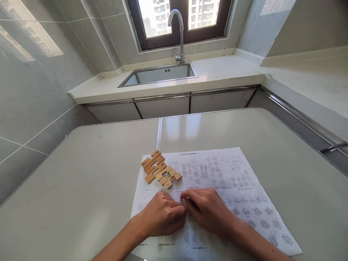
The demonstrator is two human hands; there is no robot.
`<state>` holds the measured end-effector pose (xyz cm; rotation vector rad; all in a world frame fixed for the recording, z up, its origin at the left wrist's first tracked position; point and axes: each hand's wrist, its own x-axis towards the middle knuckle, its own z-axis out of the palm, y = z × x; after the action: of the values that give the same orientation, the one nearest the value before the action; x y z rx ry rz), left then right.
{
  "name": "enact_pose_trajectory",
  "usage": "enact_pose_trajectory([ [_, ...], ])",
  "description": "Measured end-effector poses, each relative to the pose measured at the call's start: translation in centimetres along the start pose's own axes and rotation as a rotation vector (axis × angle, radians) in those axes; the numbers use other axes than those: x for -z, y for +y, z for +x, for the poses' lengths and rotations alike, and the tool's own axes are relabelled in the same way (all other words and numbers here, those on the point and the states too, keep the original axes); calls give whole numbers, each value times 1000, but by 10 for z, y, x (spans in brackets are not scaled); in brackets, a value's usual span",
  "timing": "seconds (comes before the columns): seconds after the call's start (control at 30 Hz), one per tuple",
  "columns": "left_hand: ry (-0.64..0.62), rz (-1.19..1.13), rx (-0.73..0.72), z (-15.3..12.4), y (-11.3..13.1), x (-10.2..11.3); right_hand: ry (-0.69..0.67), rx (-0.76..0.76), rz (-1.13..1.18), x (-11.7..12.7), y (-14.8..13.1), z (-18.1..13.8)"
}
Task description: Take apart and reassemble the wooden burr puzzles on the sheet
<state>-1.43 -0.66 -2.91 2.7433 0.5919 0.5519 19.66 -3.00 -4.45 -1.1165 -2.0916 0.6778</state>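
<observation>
My left hand is closed in a loose fist and rests on a printed paper sheet. Close beside it on the same sheet lies my right hand, its fingers curled inward and its thumb tucked near the forefinger. Nothing shows in either hand, though the undersides are hidden. Just beyond the left knuckles, several notched wooden puzzle pieces lie side by side in a slanting row, some marked with numbers. Small line drawings of interlocking shapes cover the sheet.
The sheet lies on a pale table with a seam running away from me. Past the table's far edge is a counter with a sink and a chrome faucet below a window. Tiled wall borders the left.
</observation>
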Motion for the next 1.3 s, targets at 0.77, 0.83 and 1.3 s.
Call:
enact_pose_trajectory([
  [0.77, -273, 210, 1024, 25, -70, 115, -3, 23, -40, 0, 6, -2],
  [0.83, -335, 247, 1009, 32, -69, 115, -9, 23, -49, 1, 5, -1],
  [1.3, -494, 316, 970, 53, -85, 114, -21, 28, -65, 2, 4, -1],
])
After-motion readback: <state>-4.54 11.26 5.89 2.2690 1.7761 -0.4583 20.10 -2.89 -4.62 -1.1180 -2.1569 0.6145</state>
